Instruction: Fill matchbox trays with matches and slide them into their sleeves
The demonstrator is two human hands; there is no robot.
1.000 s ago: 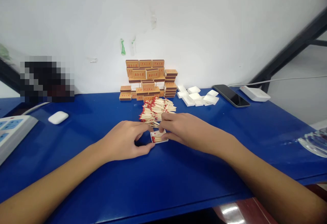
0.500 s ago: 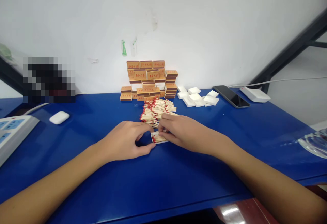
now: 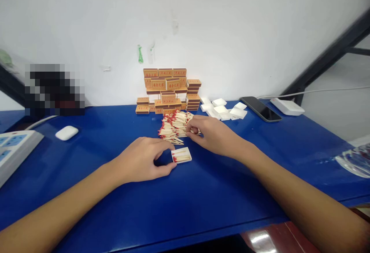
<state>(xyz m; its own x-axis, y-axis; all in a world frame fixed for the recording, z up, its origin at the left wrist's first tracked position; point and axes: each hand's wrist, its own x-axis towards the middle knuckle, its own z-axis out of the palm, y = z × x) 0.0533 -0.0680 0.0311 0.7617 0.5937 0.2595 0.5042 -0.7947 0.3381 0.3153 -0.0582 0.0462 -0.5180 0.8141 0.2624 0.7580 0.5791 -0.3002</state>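
A small white matchbox tray [image 3: 186, 150] lies on the blue table with a few red-headed matches in it. My left hand [image 3: 146, 158] rests at its left end, thumb and forefinger closed on the tray's corners. Behind the tray spreads a heap of loose matches [image 3: 173, 128], their red heads mostly towards the left. At the right edge of that heap my right hand [image 3: 209, 133] is closed in a pinch, its fingertips on the ends of some matches. How many it grips is hidden by the fingers.
Orange matchboxes [image 3: 158, 84] stand stacked against the wall behind the heap. White trays [image 3: 221, 109] lie to their right, then a phone [image 3: 261, 109] and a white box [image 3: 287, 106]. On the left are a white earbud case [image 3: 67, 133] and a power strip [image 3: 21, 153].
My right hand has moved from over the tray back and slightly right to the match heap, leaving the tray's inside uncovered. The left hand has stayed at the tray's left end.
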